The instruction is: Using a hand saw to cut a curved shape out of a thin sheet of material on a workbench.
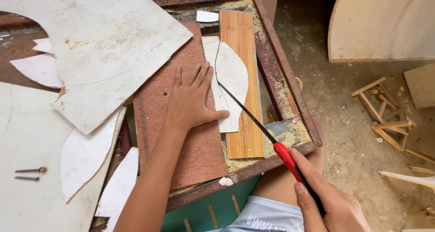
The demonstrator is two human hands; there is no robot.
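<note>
My left hand [190,98] lies flat, fingers spread, on a reddish-brown board [181,141], its thumb touching a white laminate sheet [231,75]. My right hand [328,198] grips the red and black handle of a narrow handsaw [247,112]. The saw blade runs diagonally up to the left, and its tip meets the curved pencil line on the white sheet. That sheet rests over an orange wooden plank [242,137] on a rusty metal-framed table [283,84] covered in sawdust.
Large white laminate offcuts [99,41] and curved scraps [84,157] overlap at the left. Two nails [29,174] lie on a white panel. On the dusty floor at right are a curved plywood panel [380,23] and a small wooden frame [385,114].
</note>
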